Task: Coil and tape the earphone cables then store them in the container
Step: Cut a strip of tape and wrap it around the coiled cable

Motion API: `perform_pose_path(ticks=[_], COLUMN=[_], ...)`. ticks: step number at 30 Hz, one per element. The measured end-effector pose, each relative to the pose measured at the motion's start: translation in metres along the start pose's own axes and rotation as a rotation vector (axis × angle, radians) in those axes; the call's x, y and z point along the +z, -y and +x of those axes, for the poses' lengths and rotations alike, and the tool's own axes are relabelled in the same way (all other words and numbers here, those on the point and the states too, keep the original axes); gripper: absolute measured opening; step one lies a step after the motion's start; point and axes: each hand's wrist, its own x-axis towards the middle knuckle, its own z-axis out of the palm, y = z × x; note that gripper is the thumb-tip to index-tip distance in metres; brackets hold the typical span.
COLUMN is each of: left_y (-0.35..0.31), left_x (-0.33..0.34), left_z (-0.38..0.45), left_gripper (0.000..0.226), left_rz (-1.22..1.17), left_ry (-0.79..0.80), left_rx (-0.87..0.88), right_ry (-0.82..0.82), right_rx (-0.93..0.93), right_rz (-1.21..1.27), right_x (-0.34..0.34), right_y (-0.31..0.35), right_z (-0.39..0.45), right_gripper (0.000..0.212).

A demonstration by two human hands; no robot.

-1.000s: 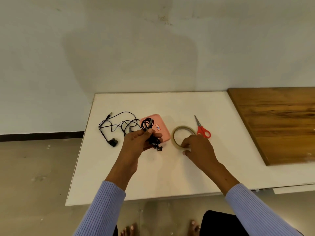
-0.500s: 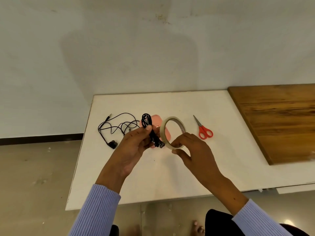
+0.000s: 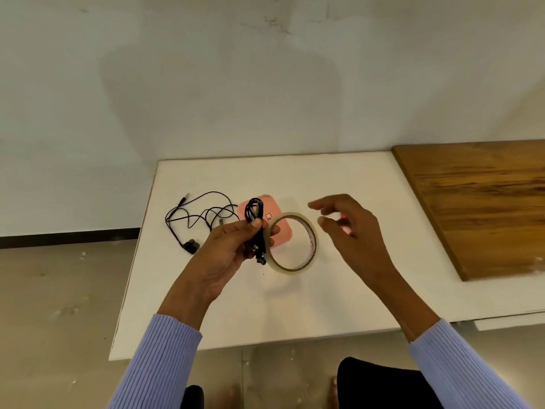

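My left hand [image 3: 233, 249] is raised above the white table [image 3: 295, 308] and pinches a coiled black earphone cable [image 3: 255, 209] between thumb and fingers. The same hand's fingertips also hold the left rim of a clear tape roll [image 3: 312, 246], which stands on edge in the air. My right hand [image 3: 354, 231] hovers just right of the roll with its fingers spread, touching nothing. A pink container [image 3: 269, 203] lies flat on the table behind my left hand. A second black earphone [image 3: 191, 246] lies loose and uncoiled at the left.
A sliver of the red scissors handle [image 3: 343, 215] shows behind my right hand; the rest is hidden. A brown wooden board [image 3: 486, 202] covers the table's right side. A grey wall rises right behind the table. My knees and feet are below the front edge.
The right hand lifted the tape roll off the table, brought it to the left hand and let go. The left hand now holds both cable and roll; the right has drawn away.
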Motion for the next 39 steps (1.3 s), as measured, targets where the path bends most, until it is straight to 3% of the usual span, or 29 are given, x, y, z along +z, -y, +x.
perform_pose_path(ticks=[8,13,26,32,39], left_y=[-0.001,0.000,-0.002,-0.004,-0.007], left_x=[0.005,0.004,0.000,-0.008,-0.009], left_z=[-0.002,-0.003,-0.003,-0.008,-0.009], left_gripper=[0.026,0.024,0.024,0.030,0.026], left_rz=[0.078,0.076,0.034,0.358,0.285], left_ry=[0.108,0.121,0.099,0.151,0.126], left_rx=[-0.025,-0.035,-0.022,0.089,0.106], right_ry=[0.350,0.348,0.139,0.373,0.443], right_rx=[0.058,0.017,0.187,0.403,0.400], right_rz=[0.136,0.077,0.329,0.428,0.516], right_x=[0.011,0.009,0.004,0.000,-0.011], right_y=[-0.002,-0.005,-0.004,-0.006,-0.004], right_z=[0.004,0.007,0.010,0.008,0.010], right_gripper=[0.029,0.025,0.021,0.032,0.029])
